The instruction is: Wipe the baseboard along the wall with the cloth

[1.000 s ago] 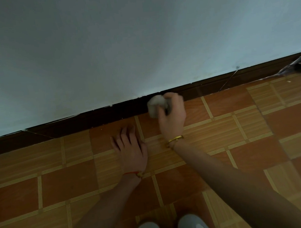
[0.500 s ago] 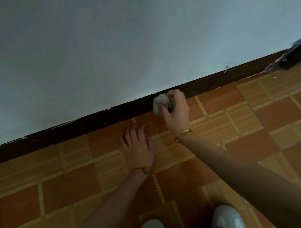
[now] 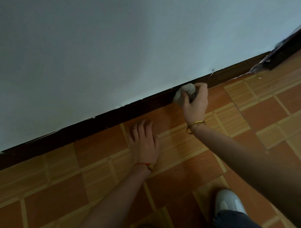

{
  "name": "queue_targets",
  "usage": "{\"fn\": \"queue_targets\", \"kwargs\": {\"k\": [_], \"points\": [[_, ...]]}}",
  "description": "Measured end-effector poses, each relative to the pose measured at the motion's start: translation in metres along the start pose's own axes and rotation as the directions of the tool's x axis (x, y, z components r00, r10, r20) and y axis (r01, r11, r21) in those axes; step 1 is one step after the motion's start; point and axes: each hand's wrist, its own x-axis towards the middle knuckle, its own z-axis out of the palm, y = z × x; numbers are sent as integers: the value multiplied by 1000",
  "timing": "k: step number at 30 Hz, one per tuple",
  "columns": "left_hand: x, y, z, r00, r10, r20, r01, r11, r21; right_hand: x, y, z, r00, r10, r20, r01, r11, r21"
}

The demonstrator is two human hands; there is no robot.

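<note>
The dark baseboard (image 3: 110,118) runs along the foot of the pale wall (image 3: 122,44) above the tiled floor (image 3: 254,114); it looks rigid and fixed, so it should take firm rubbing. The left hand (image 3: 144,143) lies flat on the tiles, fingers straight, as a prop. The right hand (image 3: 195,101) curls its fingers round the bunched pale cloth (image 3: 184,91), pressed against the baseboard; being soft and light, it likely handles best balled in the palm.

Bare tiled floor (image 3: 264,112) open along the dark baseboard (image 3: 110,118) both ways, left hand (image 3: 144,143) flat on the tiles near it, dark frame (image 3: 288,49) blocking the far right end.
</note>
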Motion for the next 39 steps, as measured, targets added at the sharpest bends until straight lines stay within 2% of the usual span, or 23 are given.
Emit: {"fn": "queue_targets", "kwargs": {"k": [4,6,9,11,13,15,18,21,24,26,29,34,36,39], "points": [[0,3,8,1000,-22,-15,22,1000,11,-24,-6,18,970,-164,179,165,986,9],[-1,5,11,999,-26,-28,26,1000,15,-26,-6,19,961,-204,185,203,979,25],[-1,5,13,999,-37,-40,37,999,13,-12,1,7,982,-154,107,152,988,21],[-1,6,13,999,-42,-20,43,999,25,8,11,-7,999,-43,19,43,999,8],[-1,7,14,999,-40,-10,40,998,41,27,20,-22,994,55,-94,-54,999,7],[-1,7,14,999,-39,-21,40,998,44,40,25,-29,986,83,-146,-82,997,16],[-1,8,15,999,-36,-39,37,998,47,33,23,-20,994,78,-79,-74,996,49],[-1,8,16,998,-33,-62,37,998,53,8,17,-3,999,-36,34,34,998,58],[-1,7,17,997,-21,-75,26,998,56,-14,8,11,974,-136,180,129,990,54],[-1,7,18,997,-21,-78,25,998,51,-17,5,14,968,-150,202,138,988,69],[-2,8,18,996,-21,-82,26,998,56,-4,12,4,986,-92,135,80,992,93],[-2,8,20,995,-31,-91,35,999,41,41,35,-26,988,113,-109,-100,987,123],[-2,9,20,995,-30,-91,33,999,36,46,34,-31,987,93,-130,-75,988,137],[-2,9,18,997,-24,-74,28,999,45,29,20,-23,998,-28,-62,36,991,132]]}}
